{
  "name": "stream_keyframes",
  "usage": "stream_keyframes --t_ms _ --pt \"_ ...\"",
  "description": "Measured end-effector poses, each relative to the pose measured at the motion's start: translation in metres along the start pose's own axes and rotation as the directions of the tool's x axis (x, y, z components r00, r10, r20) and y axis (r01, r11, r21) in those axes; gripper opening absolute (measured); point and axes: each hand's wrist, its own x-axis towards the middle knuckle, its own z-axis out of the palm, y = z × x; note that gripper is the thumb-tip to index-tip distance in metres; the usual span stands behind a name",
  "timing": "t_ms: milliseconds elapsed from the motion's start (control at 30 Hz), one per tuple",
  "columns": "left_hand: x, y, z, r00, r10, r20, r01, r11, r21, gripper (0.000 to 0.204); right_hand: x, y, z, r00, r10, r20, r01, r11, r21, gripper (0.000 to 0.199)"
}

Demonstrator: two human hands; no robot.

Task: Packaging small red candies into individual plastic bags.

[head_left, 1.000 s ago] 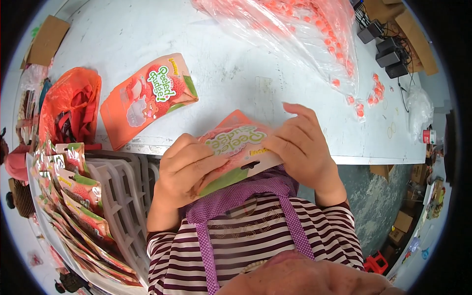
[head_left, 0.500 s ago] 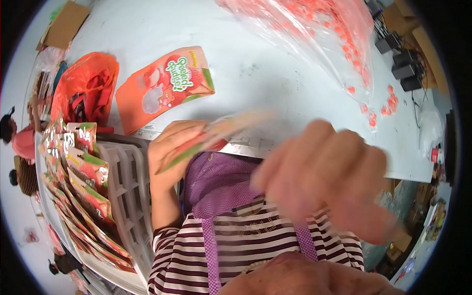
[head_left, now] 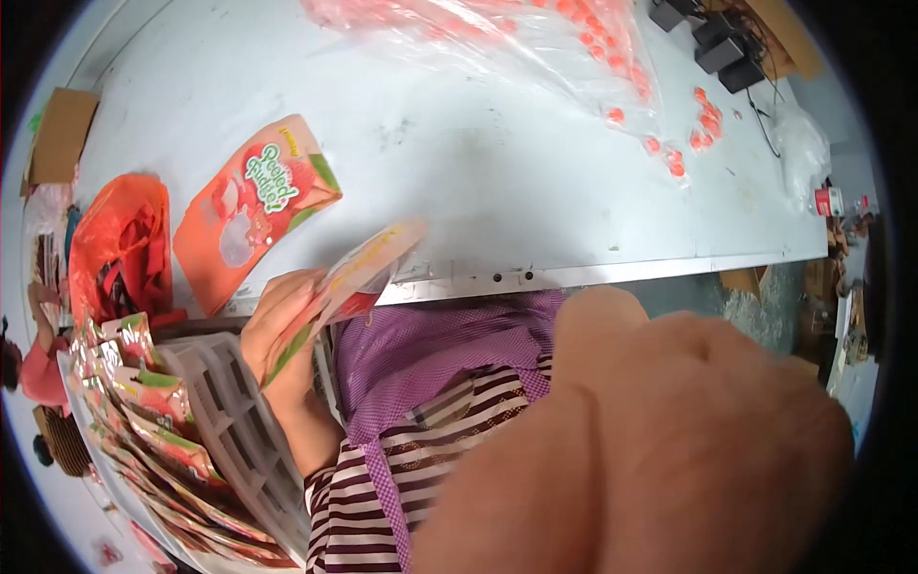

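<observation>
My left hand (head_left: 265, 330) is closed round a pink candy pouch (head_left: 356, 271) with green corners, tilted and seen nearly edge-on, just in front of the table's near edge. My right hand (head_left: 703, 430) is raised very close to the camera, large and blurred, and its fingers are mostly hidden. Another pouch, red-pink with a see-through window (head_left: 234, 239), lies flat on the table beyond my left hand. To the left, several similar pouches (head_left: 182, 459) stand in a row in a white plastic crate (head_left: 228, 397).
A clear bag of red candies (head_left: 598, 57) lies at the far side, with loose red candies (head_left: 708, 122) beside it. An orange plastic bag (head_left: 124, 249) sits at the left. Black power adapters (head_left: 722, 48) are far right. Other people are at the left edge.
My right hand has risen toward the camera and now covers the lower right. My left hand still holds the pouch. The whole view has turned and shifted.
</observation>
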Motion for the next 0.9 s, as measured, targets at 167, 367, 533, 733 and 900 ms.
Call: stream_keyframes --t_ms 167,367,533,733,900 --pt "0.009 0.008 0.01 0.998 -0.053 0.019 0.054 0.998 -0.042 0.028 0.036 0.043 0.016 0.993 0.016 0.117 -0.028 0.995 0.099 0.043" --pt "0.01 0.012 0.016 0.999 -0.027 0.03 0.028 0.998 -0.048 0.031 0.04 0.044 0.027 0.965 0.028 0.26 -0.092 0.968 0.234 0.045" --pt "0.007 0.009 0.016 1.0 -0.008 -0.002 0.008 0.999 -0.036 0.028 0.042 0.054 0.028 0.951 0.029 0.309 -0.104 0.967 0.231 0.048" --pt "0.01 0.004 0.007 1.0 0.004 0.025 -0.003 1.0 -0.028 0.028 0.029 0.032 0.035 0.944 0.016 0.33 -0.091 0.973 0.213 0.051" --pt "0.003 0.001 0.008 1.0 0.001 0.003 -0.001 0.997 -0.071 0.029 0.048 0.053 0.041 0.948 0.011 0.317 -0.073 0.98 0.185 0.054"
